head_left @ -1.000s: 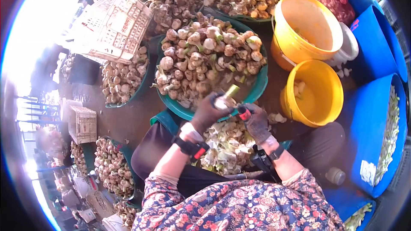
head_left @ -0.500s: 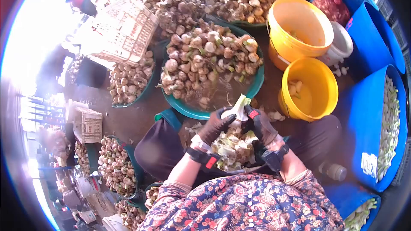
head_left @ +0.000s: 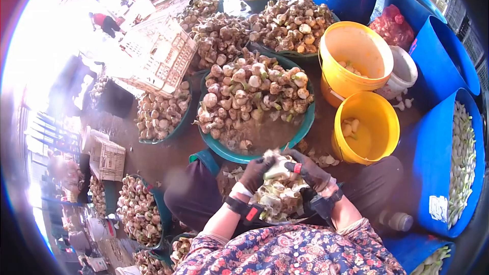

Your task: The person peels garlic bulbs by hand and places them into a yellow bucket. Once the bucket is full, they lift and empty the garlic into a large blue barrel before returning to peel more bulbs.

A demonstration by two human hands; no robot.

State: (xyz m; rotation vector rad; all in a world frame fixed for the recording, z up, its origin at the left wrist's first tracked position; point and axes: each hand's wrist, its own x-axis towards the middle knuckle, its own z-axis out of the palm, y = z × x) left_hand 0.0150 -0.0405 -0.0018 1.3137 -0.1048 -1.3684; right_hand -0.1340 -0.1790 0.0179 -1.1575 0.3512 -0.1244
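Both hands were caught low and center in the head view, dark gloves on. Left hand (head_left: 255, 174) and right hand (head_left: 313, 174) were curled in from either side, with a pale garlic bulb (head_left: 278, 167) gripped between them. It was kinda blurry there, so exactly how each finger was placed couldn't be made out. A bit of red band (head_left: 297, 168) was worn on the right glove. Just below, a pile of papery peelings (head_left: 277, 198) was heaped between the knees. Right above the hands, a green tub (head_left: 218, 145) was loaded with dirty bulbs (head_left: 254, 89). Toward the upper right, two yellow buckets were parked, the lower bucket (head_left: 379, 127) with a few pale pieces (head_left: 350, 127) left inside. At the right edge, a blue bin (head_left: 430, 158) was filled with whitish-green stalks (head_left: 461, 168). Upper left, a white crate (head_left: 160, 53) was tilted over more bulbs.
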